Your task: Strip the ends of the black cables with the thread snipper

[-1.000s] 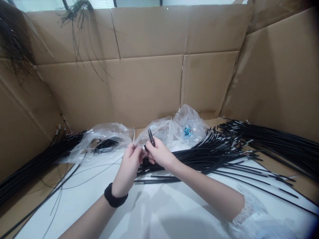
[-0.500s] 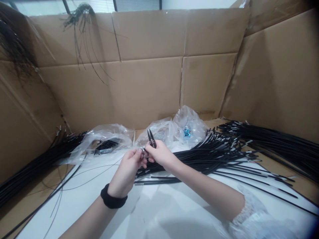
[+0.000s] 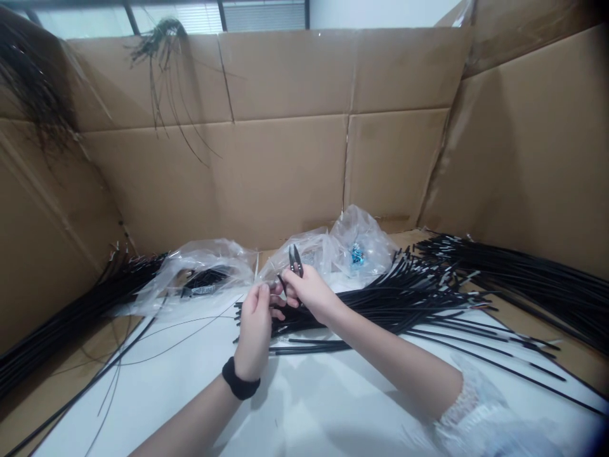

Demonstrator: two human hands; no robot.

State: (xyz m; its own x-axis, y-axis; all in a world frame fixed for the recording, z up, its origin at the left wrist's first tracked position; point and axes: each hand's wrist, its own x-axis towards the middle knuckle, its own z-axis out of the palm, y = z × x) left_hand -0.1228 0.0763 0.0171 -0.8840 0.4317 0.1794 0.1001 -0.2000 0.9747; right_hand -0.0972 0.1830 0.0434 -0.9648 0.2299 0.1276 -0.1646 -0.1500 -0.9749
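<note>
My right hand (image 3: 310, 292) is closed on small dark thread snips (image 3: 295, 260), whose blades point up above the fingers. A short black piece, perhaps a cable end, shows at its fingertips. Just to the left, my left hand (image 3: 257, 317) is pinched closed, thumb against fingers, on something too small and blurred to name. The fingertips of both hands are close together over the near end of a bundle of black cables (image 3: 361, 301). Many of these cables have pale stripped ends at the right.
Clear plastic bags (image 3: 214, 254) stand along the back, one with blue parts (image 3: 356, 254). More black cable bundles lie at left (image 3: 85, 304) and right (image 3: 523, 273). Cardboard walls (image 3: 285, 165) enclose the white work surface (image 3: 190, 387). Thin wire strands hang over the top.
My left hand and wrist have shifted right and turned more upright. The snips have tilted a little in my right hand, and a black piece now shows between the hands.
</note>
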